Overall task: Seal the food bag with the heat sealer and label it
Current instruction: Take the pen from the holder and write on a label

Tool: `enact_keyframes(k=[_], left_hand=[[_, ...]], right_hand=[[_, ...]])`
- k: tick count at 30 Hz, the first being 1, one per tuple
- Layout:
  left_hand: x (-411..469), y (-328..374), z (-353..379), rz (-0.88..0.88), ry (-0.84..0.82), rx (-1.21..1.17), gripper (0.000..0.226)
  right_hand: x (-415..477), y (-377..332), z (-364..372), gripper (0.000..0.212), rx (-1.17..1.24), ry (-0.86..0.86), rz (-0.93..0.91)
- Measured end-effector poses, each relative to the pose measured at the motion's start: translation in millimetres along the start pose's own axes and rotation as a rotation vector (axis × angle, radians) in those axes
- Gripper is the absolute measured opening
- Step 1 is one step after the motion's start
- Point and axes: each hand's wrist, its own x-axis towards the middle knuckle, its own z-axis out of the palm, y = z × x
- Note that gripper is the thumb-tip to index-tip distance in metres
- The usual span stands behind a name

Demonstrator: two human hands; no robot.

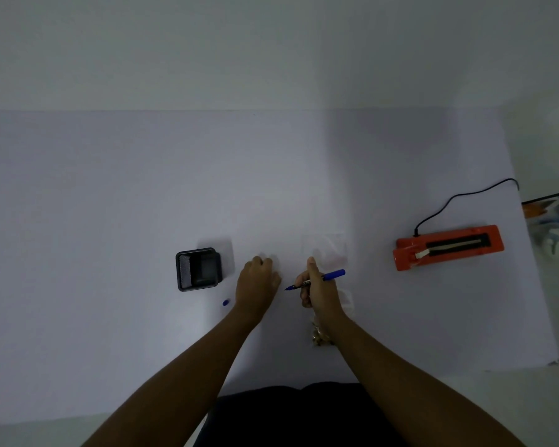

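Note:
My right hand (317, 290) grips a blue marker (331, 275), uncapped, its tip pointing left just above the white table (110, 221). My left hand (258, 279) rests knuckles-up on the table left of the tip; anything under it is too pale to make out. The marker's blue cap (226, 302) lies left of my left wrist. A clear food bag (320, 337) with brownish contents lies partly under my right forearm. Far to the right sits the orange heat sealer (449, 246), lid down, with its black cord (459, 198).
A black square pen holder (199, 269) stands left of my left hand. A faint clear plastic sheet (325, 250) lies beyond my right hand. The table's right edge (536, 285) runs just past the sealer, with clutter beyond it.

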Motion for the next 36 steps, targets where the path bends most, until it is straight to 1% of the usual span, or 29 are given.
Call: enact_keyframes(k=[2,4,6,8,9,11,13,14,18,22,27,32,36], left_hand=[[-1,0,0,0.018,-0.006,0.05,0.011],[-2,2,0,0.021,-0.009,0.087,0.017],[-2,5,-1,0.014,0.003,0.078,0.019],[-2,7,-1,-0.019,0.036,-0.013,0.022],[-2,7,-2,-0.052,0.053,-0.097,0.023],[-5,6,-4,-0.109,0.073,-0.271,0.022],[-9,6,-7,-0.116,0.074,-0.385,0.02],[-10,6,-9,-0.109,0.071,-0.422,0.019],[-14,7,-15,-0.062,0.066,-0.428,0.014],[-18,10,-21,0.028,0.035,-0.366,0.018],[-24,14,-29,0.086,0.036,-0.267,0.024],[-23,19,-29,0.056,0.03,-0.151,0.032],[-21,23,-29,0.015,0.044,-0.171,0.031]], right_hand=[[0,0,4,0.062,-0.004,0.002,-0.015],[0,1,6,0.06,-0.013,0.004,-0.031],[0,2,6,0.058,-0.023,0.019,-0.053],[1,2,5,0.053,-0.031,0.041,-0.104],[0,2,4,0.049,-0.04,0.05,-0.147],[1,3,3,0.033,-0.085,0.067,-0.238],[1,3,2,0.013,-0.147,0.071,-0.291],[1,4,3,0.008,-0.174,0.059,-0.308],[3,4,13,0.013,-0.22,0.036,-0.319],[5,0,24,0.013,-0.253,0.064,-0.307],[4,-2,23,0.011,-0.329,0.123,-0.328],[7,-1,24,0.008,-0.376,0.205,-0.316],[5,0,25,0.018,-0.395,0.224,-0.336]])
